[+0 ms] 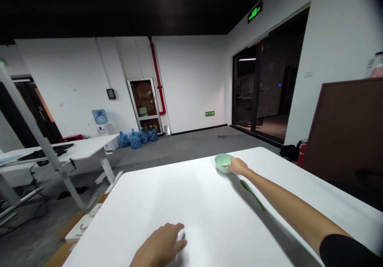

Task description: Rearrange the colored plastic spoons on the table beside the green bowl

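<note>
Bowl point(223, 163): our right hand point(237, 166) touches its 3 o'clock rim; grasp, we cannot tell.
Left hand point(163, 245): fingers released on tabletop point(191, 191).

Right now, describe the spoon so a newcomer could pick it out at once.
Start at the big white table and follow the outstretched right hand to the pale green bowl near its far edge. Nearer than the bowl, beside the forearm, the spoon lies flat on the tabletop. It is long, thin and darker green than the round bowl.
</note>
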Motion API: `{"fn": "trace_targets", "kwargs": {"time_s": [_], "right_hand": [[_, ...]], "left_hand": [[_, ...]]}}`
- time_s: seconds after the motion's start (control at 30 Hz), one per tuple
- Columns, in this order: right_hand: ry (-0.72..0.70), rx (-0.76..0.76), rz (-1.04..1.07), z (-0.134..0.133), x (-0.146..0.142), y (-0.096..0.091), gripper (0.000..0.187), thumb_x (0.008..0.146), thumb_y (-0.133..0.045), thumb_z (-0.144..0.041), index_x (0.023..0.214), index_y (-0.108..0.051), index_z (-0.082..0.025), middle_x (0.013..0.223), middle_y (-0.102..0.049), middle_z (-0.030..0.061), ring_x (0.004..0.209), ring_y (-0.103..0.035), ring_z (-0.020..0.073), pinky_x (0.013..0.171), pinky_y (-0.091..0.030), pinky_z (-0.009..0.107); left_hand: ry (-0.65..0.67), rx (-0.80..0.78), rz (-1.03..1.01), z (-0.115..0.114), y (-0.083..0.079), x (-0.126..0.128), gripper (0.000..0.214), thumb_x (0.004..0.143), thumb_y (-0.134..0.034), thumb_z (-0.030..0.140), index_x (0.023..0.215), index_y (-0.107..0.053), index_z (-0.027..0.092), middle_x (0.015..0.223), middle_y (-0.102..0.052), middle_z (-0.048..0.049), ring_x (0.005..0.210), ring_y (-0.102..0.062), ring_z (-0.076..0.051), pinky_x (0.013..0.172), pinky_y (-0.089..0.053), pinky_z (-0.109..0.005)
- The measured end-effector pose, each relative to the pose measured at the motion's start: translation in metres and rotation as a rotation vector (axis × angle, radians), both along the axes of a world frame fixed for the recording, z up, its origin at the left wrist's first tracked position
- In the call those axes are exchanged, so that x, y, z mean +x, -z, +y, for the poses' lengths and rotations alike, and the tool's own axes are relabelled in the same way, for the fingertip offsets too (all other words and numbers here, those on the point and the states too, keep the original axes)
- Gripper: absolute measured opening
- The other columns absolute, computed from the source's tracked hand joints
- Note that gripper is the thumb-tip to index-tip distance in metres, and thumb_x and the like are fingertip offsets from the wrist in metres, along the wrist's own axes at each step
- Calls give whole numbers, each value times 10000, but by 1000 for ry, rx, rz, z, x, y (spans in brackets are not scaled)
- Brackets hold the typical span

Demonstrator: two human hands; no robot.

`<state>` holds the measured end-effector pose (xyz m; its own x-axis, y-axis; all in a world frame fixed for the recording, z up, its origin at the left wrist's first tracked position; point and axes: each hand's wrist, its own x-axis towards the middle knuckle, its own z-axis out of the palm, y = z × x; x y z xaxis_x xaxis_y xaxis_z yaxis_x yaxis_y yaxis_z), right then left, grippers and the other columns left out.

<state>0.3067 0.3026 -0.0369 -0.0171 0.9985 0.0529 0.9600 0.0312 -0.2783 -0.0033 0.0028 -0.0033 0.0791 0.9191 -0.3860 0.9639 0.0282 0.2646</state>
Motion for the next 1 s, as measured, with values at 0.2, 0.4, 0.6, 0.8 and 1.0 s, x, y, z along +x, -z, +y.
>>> {"fn": "trace_targets", "kwargs": {"time_s": [0.2, 0.4, 0.6, 0.8, 1.0], "right_hand": [[-28, 4, -12, -18, 8, -24, 305, 837, -506, -383, 939, -658, -140, 954, -676, 136, 844, -642, 239, 604, -382, 267], [-57, 33, 60, -65, 32, -45, 294, 813, -552, -423, 825, -666, -152, 826, -677, 107, 780, -629, 206, 607, -362, 250], [-110, -55, 123, -113, 48, -32, 227, 768, -559, -342, 672, -630, -148, 707, -686, 85, 630, -623, 164, 536, -373, 235], [-87, -287, 218, -134, 37, -1, 186, 729, -605, -320, 668, -602, -145, 571, -661, 39, 475, -588, 127, 488, -401, 223], [-88, -254, 162, -139, 32, 15, 142, 736, -602, -296, 708, -600, -157, 541, -625, 39, 528, -612, 177, 542, -432, 279]], "left_hand": [[12, -1, -5, 1, 0, 1, 550, 862, -419, 543, 1352, -500, 307, 1272, -604, -99, 1122, -589, -296, 954, -444, -448], [33, 15, 2, -3, -2, 2, 565, 860, -414, 550, 1351, -502, 287, 1292, -591, -106, 1124, -592, -283, 933, -453, -409], [42, 16, 3, -10, -7, 4, 561, 866, -403, 546, 1359, -495, 293, 1319, -579, -91, 1050, -633, -266, 908, -469, -391], [48, 26, -7, -7, 3, -2, 564, 872, -415, 543, 1361, -492, 275, 1319, -578, -97, 1072, -625, -263, 910, -471, -381], [50, 33, -4, -4, 9, -6, 558, 864, -443, 541, 1356, -496, 283, 1298, -591, -94, 1119, -599, -264, 925, -463, -378]]}}
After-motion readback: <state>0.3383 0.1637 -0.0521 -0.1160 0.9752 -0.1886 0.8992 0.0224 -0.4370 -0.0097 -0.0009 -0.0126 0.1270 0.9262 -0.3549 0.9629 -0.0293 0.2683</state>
